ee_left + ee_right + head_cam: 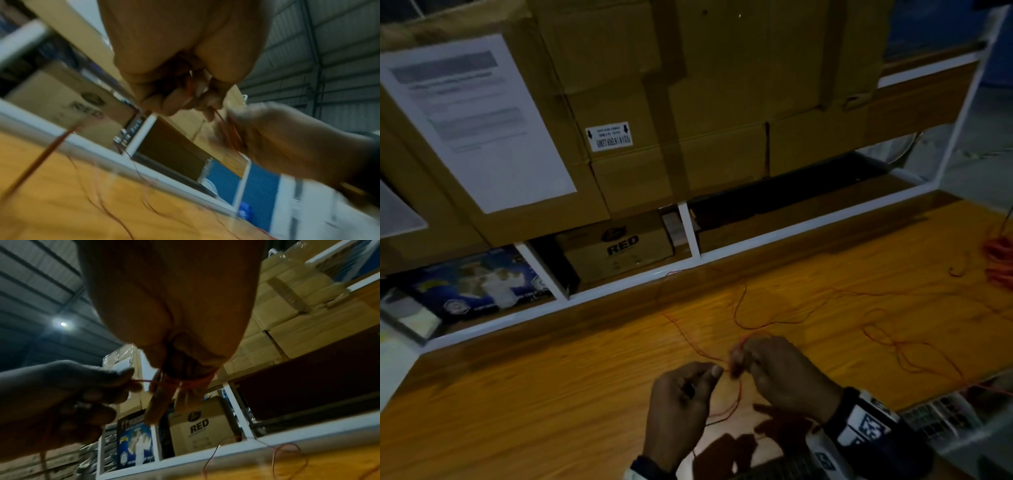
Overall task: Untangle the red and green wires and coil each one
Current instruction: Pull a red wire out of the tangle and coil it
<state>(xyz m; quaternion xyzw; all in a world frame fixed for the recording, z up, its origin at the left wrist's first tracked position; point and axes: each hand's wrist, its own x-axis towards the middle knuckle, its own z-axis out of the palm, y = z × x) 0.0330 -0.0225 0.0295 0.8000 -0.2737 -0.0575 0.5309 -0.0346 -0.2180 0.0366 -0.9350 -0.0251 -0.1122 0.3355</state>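
Both hands are working just above the near edge of the wooden table [551,394]: the left hand [681,401] is pinching the red wire [738,394] between thumb and forefinger, while the right hand [780,371] is holding small turns of it around curled fingers. Coiling of the red wire appears to be in progress, with loose loops trailing far and right. The next move is likely calling for feeding slack without snagging; the green wire cannot be identified.

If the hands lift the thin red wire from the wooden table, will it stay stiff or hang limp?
Probably limp: the thin red wire lies in loose curves on the wooden table. Likely light: the left hand pinches it with fingertips. It may snag, since loops cross.
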